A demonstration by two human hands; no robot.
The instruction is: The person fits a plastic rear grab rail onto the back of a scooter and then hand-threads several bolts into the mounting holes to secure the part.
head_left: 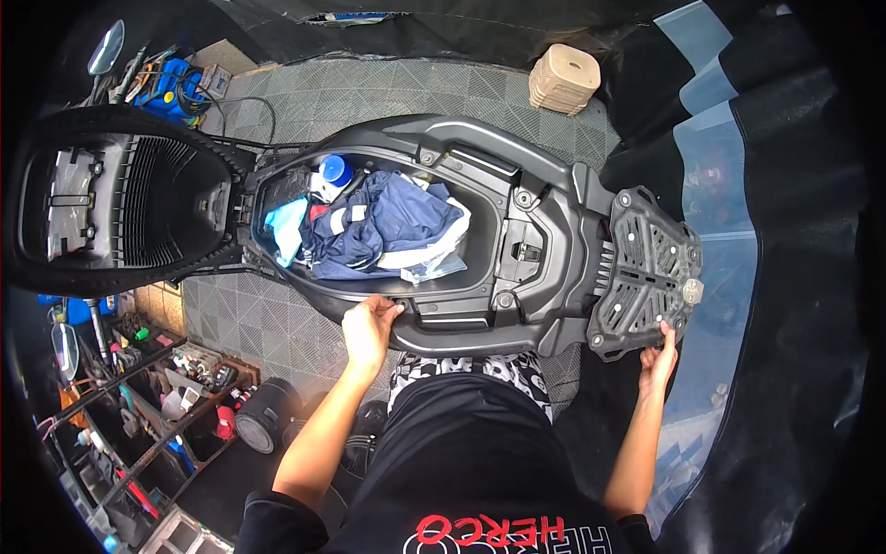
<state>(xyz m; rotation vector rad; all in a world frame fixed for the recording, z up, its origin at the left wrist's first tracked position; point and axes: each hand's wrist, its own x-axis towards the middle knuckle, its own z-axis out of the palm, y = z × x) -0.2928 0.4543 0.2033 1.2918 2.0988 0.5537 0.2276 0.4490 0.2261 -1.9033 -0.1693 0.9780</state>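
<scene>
Taking the middle of our view as the clock's centre, we see the scooter body (461,343) lying across it, with the rear rack (637,268) at three o'clock. Our left hand (367,334), at eight o'clock, has its fingertips pinched together at the near rim of the storage compartment (482,263); whether anything is between them, we cannot tell. Our right hand (658,358), just below three o'clock, stretches its index finger to the rack's near edge, other fingers curled; we cannot make out anything in its grasp.

A blue jacket (411,217), a light-blue cloth (286,231) and a blue-capped bottle (330,175) crowd the compartment. The raised seat (208,198) blocks the space between nine and ten. A tool tray (175,427) and black bucket (266,415) stand towards eight, beige stools (565,78) stacked at one, and the clear plastic sheet (724,217) hangs beyond the rack.
</scene>
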